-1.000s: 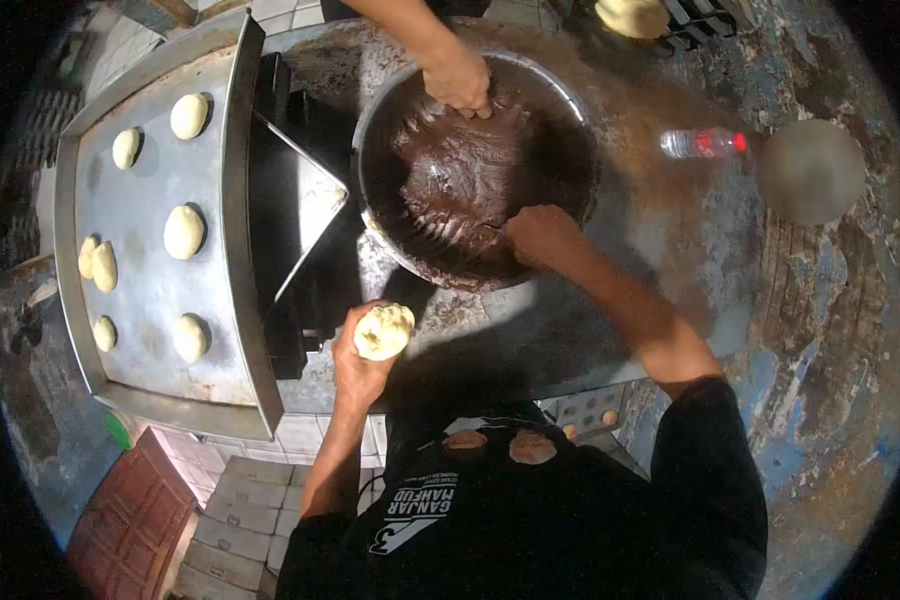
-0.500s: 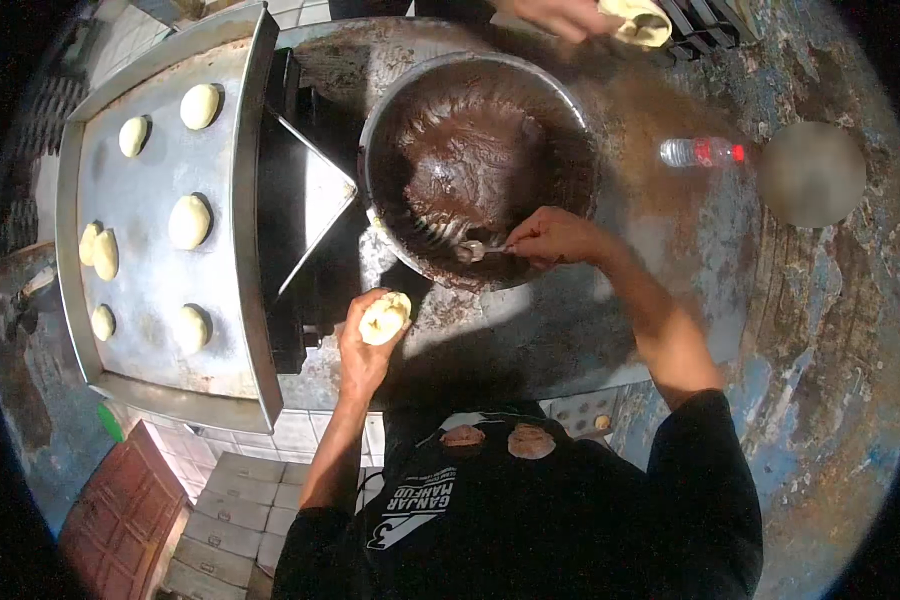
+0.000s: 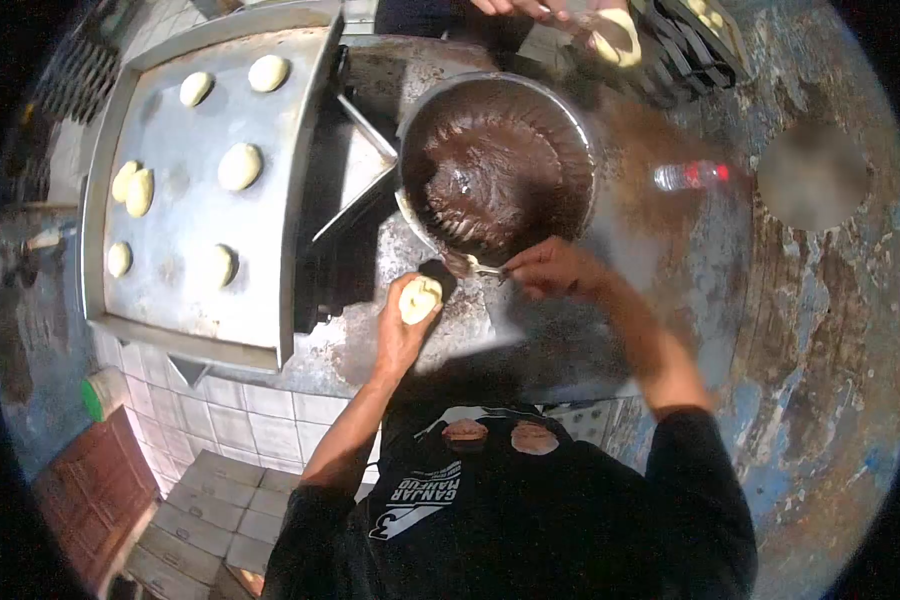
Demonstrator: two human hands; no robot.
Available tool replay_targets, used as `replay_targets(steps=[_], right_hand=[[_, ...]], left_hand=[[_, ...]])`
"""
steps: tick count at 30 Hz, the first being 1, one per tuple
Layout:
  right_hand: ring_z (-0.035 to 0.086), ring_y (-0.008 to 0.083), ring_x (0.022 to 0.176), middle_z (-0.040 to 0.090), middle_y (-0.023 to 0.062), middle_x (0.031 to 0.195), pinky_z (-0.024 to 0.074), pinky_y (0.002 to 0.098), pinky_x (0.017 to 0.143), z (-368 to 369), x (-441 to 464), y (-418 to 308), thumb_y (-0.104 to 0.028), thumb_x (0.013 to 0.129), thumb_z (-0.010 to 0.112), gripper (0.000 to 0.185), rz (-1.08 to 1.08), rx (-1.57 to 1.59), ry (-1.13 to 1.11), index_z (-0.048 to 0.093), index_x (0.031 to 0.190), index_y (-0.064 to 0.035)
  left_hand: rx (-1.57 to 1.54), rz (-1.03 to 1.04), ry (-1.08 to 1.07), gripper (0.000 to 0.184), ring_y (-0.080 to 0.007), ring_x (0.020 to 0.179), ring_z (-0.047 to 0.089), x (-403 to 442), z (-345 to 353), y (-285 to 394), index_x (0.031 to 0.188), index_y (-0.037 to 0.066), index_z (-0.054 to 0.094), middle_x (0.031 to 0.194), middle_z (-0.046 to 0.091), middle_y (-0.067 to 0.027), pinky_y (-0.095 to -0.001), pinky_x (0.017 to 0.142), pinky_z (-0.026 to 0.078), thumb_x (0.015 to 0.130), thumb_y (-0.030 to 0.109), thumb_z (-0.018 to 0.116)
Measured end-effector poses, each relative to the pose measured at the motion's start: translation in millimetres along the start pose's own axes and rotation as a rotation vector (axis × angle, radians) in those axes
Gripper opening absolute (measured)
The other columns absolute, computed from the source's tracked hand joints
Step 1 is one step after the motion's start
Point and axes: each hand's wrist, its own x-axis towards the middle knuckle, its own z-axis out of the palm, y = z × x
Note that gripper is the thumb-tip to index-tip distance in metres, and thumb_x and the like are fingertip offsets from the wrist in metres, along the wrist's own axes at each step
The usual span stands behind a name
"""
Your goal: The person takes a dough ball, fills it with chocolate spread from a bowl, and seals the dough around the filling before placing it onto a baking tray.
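My left hand (image 3: 400,335) is wrapped round a piece of pale dough (image 3: 420,300) with a hollow in its top. My right hand (image 3: 553,268) grips the handle of a spoon (image 3: 482,268), whose tip carries some dark brown paste at the near rim of a large metal bowl (image 3: 587,130). Thick dark brown paste (image 3: 500,175) lies inside that bowl. The spoon is a short way above and right of the dough, apart from it.
A metal tray (image 3: 185,215) with several dough balls stands at left. A plastic bottle (image 3: 692,176) lies right of the bowl. Beyond the bowl, a co-worker's hands (image 3: 530,10) hold an opened dough piece (image 3: 618,40) beside dark metal racks (image 3: 685,50).
My right hand has lifted the spoon from the paste to the bowl's near rim. The co-worker's hand has left the bowl and now handles dough. The view has shifted, moving the tray rightward.
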Motion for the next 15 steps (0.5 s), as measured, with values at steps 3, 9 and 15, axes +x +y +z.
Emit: replay_targets(steps=[3,9,15], right_hand=[[0.064,0.0228,0.064,0.067,0.0106,0.081,0.0538,0.0361,0.060,72.9,10.2,44.1,-0.017,0.094,0.065,0.033,-0.382,-0.476,0.373,0.067,0.123,-0.0007],[0.069,0.0397,0.081,0.065,0.0199,0.099,0.0573,0.0487,0.067,169.0,-25.1,110.8,-0.011,0.092,0.060,0.043,-0.428,-1.075,0.647,0.056,0.135,-0.0039],[0.069,0.0348,0.081,0.065,0.0164,0.097,0.0564,0.0429,0.066,150.2,-27.3,168.9,-0.013,0.091,0.068,0.046,-0.584,-0.977,0.750,0.057,0.134,-0.0032]], left_hand=[[-0.008,-0.055,0.071,0.059,-0.0222,0.107,0.066,1.4,28.8,-5.4,0.136,0.006,0.044,0.115,0.068,-0.0144,-0.0366,0.094,0.052,0.088,0.009,0.078],[0.578,0.179,-0.013,0.041,-0.0489,0.095,0.065,-10.1,37.8,-14.6,0.125,0.009,0.047,0.107,0.066,-0.0255,-0.0527,0.078,0.052,0.089,0.010,0.067],[0.185,0.013,0.064,0.050,-0.0323,0.103,0.069,-34.2,28.5,-71.4,0.130,0.010,0.051,0.110,0.069,-0.0167,-0.0387,0.088,0.053,0.085,-0.004,0.066]])
